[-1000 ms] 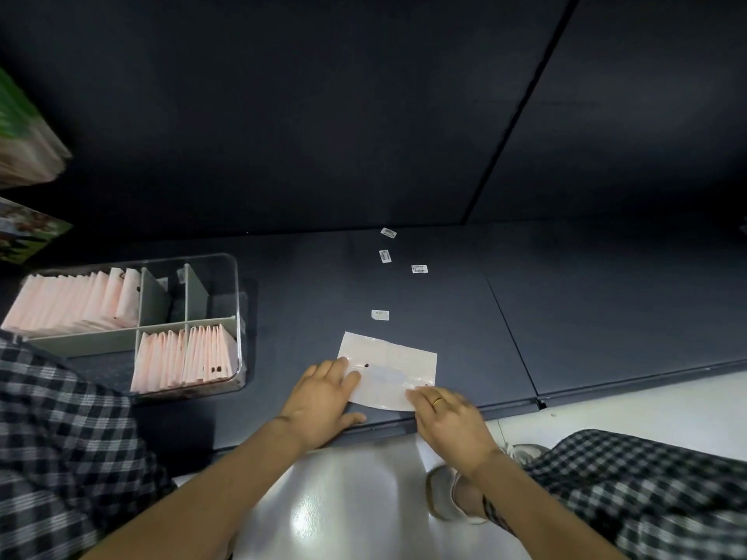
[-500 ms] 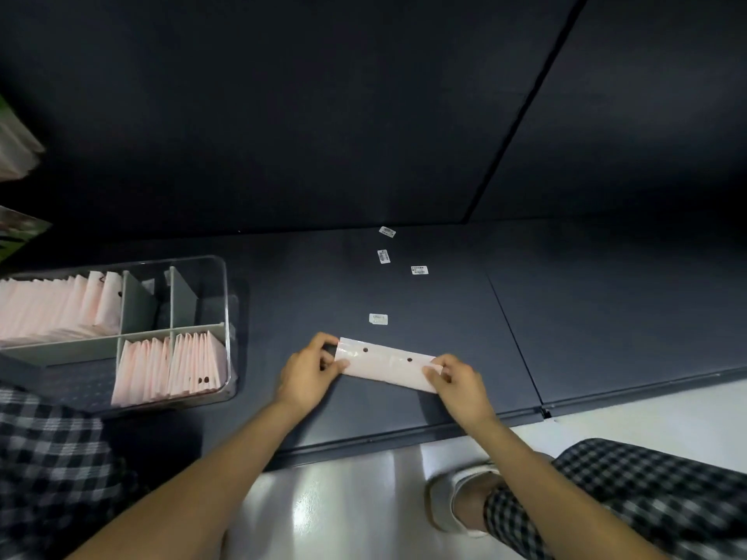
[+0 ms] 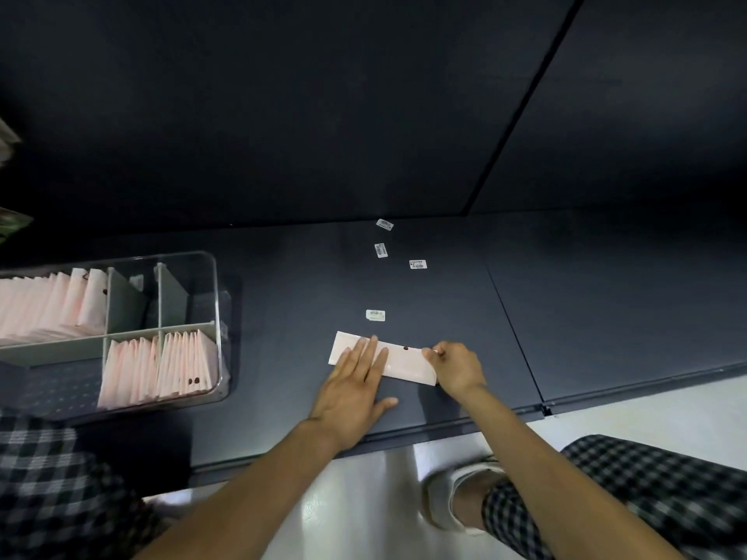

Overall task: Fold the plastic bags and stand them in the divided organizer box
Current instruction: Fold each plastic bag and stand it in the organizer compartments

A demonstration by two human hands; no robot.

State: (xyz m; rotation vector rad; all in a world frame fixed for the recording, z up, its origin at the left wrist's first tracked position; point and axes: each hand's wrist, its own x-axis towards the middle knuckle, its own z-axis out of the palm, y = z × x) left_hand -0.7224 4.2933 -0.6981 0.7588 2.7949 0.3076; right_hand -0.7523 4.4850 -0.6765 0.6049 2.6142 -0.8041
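Bag (image 3: 398,363), folded into a long narrow strip, lies flat on the dark shelf (image 3: 606,317) near its front edge, about midway along. Left hand (image 3: 355,388) rests on the strip's left half, fingers straight and spread, palm down. Right hand (image 3: 458,367) pinches the strip's right end with curled fingers. Organizer box (image 3: 216,317), clear-walled with grey dividers, sits at the shelf's left end; folded pink bags (image 3: 161,363) stand upright in its compartments.

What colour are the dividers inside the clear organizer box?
Pale grey-green dividers, seen in the head view, the only one.
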